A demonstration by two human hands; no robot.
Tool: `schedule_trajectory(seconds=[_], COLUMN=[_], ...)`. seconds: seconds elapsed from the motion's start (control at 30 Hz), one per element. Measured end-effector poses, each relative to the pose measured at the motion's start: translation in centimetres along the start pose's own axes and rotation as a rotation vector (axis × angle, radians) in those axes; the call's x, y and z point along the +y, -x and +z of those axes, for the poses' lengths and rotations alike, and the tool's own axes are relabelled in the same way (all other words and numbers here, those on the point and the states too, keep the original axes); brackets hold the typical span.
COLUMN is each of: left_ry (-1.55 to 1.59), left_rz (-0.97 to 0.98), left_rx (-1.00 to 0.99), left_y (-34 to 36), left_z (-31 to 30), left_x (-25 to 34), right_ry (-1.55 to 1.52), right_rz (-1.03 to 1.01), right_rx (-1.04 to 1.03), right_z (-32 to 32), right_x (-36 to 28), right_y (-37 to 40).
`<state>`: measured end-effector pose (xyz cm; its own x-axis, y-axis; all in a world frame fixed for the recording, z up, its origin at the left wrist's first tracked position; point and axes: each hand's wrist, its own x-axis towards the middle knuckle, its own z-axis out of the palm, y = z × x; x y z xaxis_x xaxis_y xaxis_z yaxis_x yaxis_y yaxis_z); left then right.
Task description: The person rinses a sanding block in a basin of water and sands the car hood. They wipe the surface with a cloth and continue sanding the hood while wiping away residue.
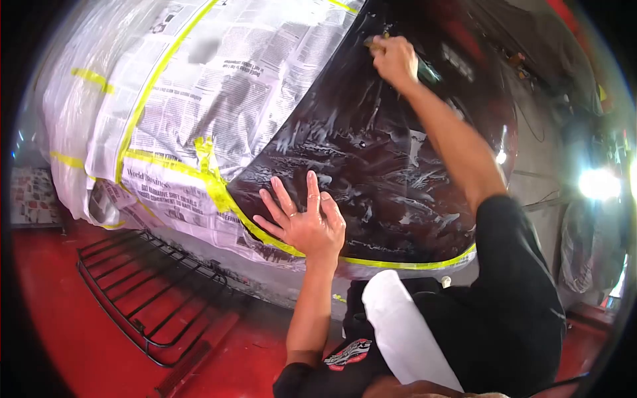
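Observation:
A dark, glossy car panel [385, 152] with whitish wet smears fills the middle. My left hand [306, 222] is open over its lower left edge, wet fingers spread wide and pointing up the panel. Farther up, my right hand [396, 61] has its fingers closed at the panel's surface. A small brownish-yellow edge [369, 41] shows at these fingertips; I cannot tell what the held thing is. Yellow masking tape [279, 244] runs along the panel's lower border. Newspaper sheets [219, 86] cover the area to the left, joined by more yellow strips.
Clear plastic sheeting [70, 99] wraps the far left. On the red floor [60, 298] lies a black metal rack [156, 298]. A white rolled sheet [405, 325] crosses in front of my body. At the right shines a bright lamp [599, 184] near a draped cover [577, 245].

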<state>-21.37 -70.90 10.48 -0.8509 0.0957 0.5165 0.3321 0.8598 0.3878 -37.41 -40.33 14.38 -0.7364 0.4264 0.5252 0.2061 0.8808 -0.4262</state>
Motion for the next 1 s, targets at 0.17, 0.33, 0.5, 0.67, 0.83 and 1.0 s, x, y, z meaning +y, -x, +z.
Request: schedule_trajectory(seconds=[0.17, 0.33, 0.5, 0.67, 0.83, 1.0], left_ry=[-0.009, 0.002, 0.021, 0.034, 0.033, 0.063], left_rz=[0.024, 0.051, 0.017, 0.030, 0.000, 0.013], left_rx=[0.011, -0.020, -0.028, -0.001, -0.001, 0.026], left_y=[0.4, 0.3, 0.4, 0.4, 0.1, 0.2], left_z=[-0.3, -0.4, -0.2, -0.5, -0.3, -0.5], left_x=[-0.2, -0.4, -0.3, -0.3, 0.0, -0.2], right_ry=[-0.180, -0.053, -0.111, -0.003, 0.057, 0.062], right_rz=[-0.269, 0.146, -0.261, -0.148, -0.559, -0.143], right_rx=[-0.048, -0.164, 0.088, 0.071, -0.028, -0.093], right_z=[-2.3, -0.7, -1.9, 0.8, -2.2, 1.7], right_x=[-7.4, 0.2, -7.0, 1.3, -10.0, -4.4], right_y=[11.3, -2.1, 10.4, -2.7, 7.3, -2.0])
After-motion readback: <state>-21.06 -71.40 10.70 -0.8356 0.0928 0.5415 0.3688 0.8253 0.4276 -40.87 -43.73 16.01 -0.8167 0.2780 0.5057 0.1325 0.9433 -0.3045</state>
